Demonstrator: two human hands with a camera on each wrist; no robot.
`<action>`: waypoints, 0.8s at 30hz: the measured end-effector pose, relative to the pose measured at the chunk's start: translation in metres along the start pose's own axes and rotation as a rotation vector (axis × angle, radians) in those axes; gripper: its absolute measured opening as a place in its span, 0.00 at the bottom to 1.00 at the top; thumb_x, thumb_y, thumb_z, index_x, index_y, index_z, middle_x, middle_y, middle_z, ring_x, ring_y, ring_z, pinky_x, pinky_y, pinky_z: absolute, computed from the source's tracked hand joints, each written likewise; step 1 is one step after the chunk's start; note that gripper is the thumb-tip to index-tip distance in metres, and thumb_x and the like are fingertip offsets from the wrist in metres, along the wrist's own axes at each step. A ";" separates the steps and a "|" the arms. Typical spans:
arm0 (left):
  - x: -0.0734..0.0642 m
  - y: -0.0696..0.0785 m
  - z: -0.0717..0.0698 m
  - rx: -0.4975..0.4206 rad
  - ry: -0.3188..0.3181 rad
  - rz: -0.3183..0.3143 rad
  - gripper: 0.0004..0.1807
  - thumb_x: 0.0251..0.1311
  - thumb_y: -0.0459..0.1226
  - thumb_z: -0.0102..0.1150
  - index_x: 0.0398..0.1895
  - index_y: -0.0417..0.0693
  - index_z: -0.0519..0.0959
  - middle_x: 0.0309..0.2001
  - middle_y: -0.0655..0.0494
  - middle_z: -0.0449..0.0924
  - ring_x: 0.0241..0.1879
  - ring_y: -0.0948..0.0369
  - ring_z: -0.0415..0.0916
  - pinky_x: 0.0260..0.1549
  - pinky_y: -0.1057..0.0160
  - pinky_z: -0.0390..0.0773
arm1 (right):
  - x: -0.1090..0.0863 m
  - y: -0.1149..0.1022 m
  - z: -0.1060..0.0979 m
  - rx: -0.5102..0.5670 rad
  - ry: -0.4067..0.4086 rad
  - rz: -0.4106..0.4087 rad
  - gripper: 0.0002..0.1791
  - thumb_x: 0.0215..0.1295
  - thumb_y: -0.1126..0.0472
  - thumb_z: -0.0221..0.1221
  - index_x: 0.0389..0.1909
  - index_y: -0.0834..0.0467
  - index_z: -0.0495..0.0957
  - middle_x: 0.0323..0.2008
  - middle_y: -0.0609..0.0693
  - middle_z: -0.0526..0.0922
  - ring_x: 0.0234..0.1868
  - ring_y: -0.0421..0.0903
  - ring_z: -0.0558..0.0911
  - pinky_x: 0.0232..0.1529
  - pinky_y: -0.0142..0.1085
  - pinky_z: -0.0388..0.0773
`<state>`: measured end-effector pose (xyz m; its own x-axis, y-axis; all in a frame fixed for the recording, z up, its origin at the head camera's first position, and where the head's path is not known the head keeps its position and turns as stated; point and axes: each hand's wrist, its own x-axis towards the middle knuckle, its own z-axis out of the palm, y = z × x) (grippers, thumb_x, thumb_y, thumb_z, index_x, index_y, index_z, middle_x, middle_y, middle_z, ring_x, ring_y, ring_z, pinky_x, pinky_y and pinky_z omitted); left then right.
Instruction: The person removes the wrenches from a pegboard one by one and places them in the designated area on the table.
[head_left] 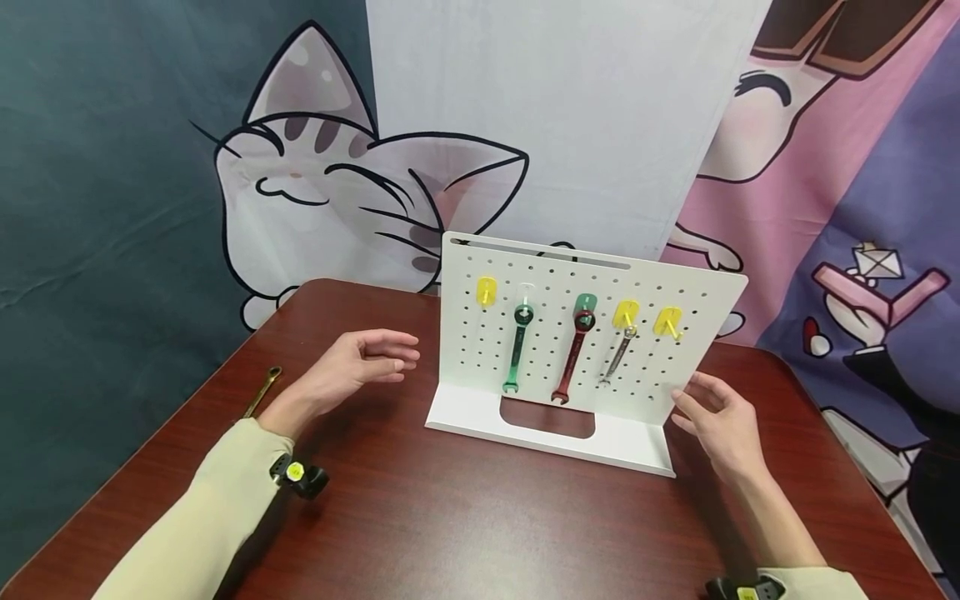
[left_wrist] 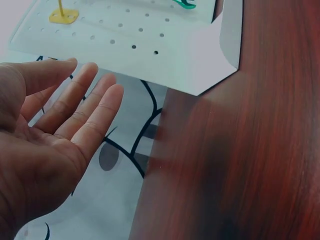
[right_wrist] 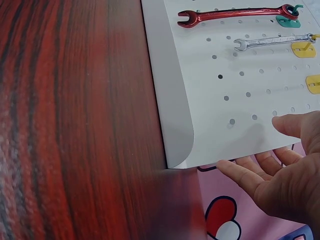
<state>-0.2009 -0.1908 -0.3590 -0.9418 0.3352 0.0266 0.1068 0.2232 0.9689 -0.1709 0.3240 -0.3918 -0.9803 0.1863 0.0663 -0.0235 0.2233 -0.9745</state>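
A white pegboard stand (head_left: 555, 375) stands on the table. From its hooks hang a green wrench (head_left: 517, 350), a red wrench (head_left: 572, 358) and a small silver wrench (head_left: 618, 357). My right hand (head_left: 723, 429) holds the board's right edge, the thumb in front and several fingertips hidden behind it, as the right wrist view shows. To the left of the board, my left hand (head_left: 345, 371) hovers with its fingers extended and nothing in them. The left wrist view shows its bare palm (left_wrist: 45, 160) apart from the board. A brass-coloured wrench (head_left: 264, 392) lies beyond my left forearm, partly covered.
Yellow hooks without wrenches sit at the board's left end (head_left: 486, 291) and right end (head_left: 667, 322). The base has a rounded cut-out at its middle. Behind the dark red wooden table (head_left: 480, 525) hangs a cartoon-printed cloth (head_left: 315, 192), close to the back edge.
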 end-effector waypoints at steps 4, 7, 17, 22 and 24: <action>0.002 0.001 0.004 -0.015 -0.004 0.003 0.23 0.71 0.26 0.60 0.69 0.36 0.76 0.60 0.35 0.84 0.62 0.42 0.83 0.54 0.58 0.88 | -0.001 0.001 0.001 -0.010 0.004 0.013 0.34 0.73 0.66 0.65 0.73 0.73 0.63 0.38 0.27 0.82 0.38 0.29 0.87 0.40 0.28 0.89; 0.003 0.002 0.007 -0.025 -0.009 0.004 0.24 0.71 0.26 0.61 0.69 0.36 0.76 0.61 0.34 0.84 0.60 0.45 0.85 0.54 0.58 0.88 | -0.001 0.002 0.001 -0.029 0.004 0.028 0.34 0.73 0.65 0.65 0.73 0.72 0.63 0.38 0.26 0.82 0.38 0.29 0.87 0.40 0.28 0.89; 0.008 0.004 0.015 -0.045 -0.006 0.000 0.23 0.70 0.26 0.61 0.68 0.37 0.77 0.60 0.37 0.85 0.60 0.45 0.85 0.53 0.58 0.88 | -0.001 0.003 0.000 -0.031 0.004 0.015 0.34 0.73 0.62 0.66 0.72 0.72 0.64 0.39 0.26 0.82 0.39 0.29 0.87 0.40 0.27 0.88; 0.010 0.003 0.020 -0.071 -0.014 0.001 0.24 0.70 0.25 0.61 0.69 0.34 0.76 0.61 0.35 0.84 0.57 0.49 0.87 0.53 0.57 0.88 | -0.001 0.001 0.000 -0.054 0.010 0.001 0.33 0.74 0.60 0.65 0.71 0.72 0.66 0.40 0.26 0.81 0.40 0.29 0.87 0.42 0.29 0.89; 0.011 0.003 0.022 -0.082 -0.021 0.006 0.25 0.70 0.25 0.61 0.69 0.33 0.75 0.62 0.32 0.82 0.56 0.52 0.88 0.53 0.58 0.88 | -0.001 0.001 0.001 -0.058 0.011 -0.001 0.33 0.74 0.60 0.65 0.71 0.72 0.66 0.40 0.25 0.81 0.40 0.28 0.87 0.42 0.30 0.89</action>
<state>-0.2037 -0.1665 -0.3614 -0.9341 0.3558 0.0280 0.0852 0.1460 0.9856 -0.1700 0.3233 -0.3933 -0.9781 0.1960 0.0697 -0.0125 0.2789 -0.9602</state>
